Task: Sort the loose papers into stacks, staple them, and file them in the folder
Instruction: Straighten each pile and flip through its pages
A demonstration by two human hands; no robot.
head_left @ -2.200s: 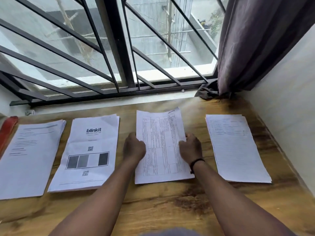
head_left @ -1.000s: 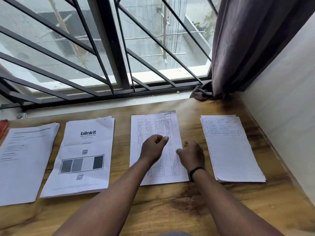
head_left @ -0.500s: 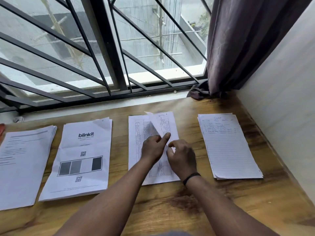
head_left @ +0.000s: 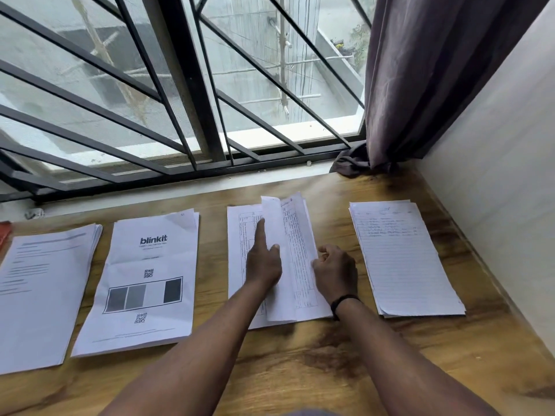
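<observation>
table-printed stack (head_left: 240, 265) under left grip (head_left: 263, 262), forefinger straight; right grip (head_left: 335, 270) pinching its lifted sheets (head_left: 289, 265)

The leftmost stack (head_left: 45, 292) and a red thing (head_left: 4, 235) run off the left edge, the lined stack's (head_left: 402, 259) handwriting is too small to read, and the left hand (head_left: 264, 265) hides part of the table sheet (head_left: 240, 265).

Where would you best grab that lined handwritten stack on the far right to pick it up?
Probably the lined stack's near short edge, coming in from the person's side. It lies flat on the wooden table, its sheets slightly fanned at that near corner, giving fingers an edge to slip under. The wall crowds its right side, and both hands are busy on the table-printed stack beside it.
</observation>
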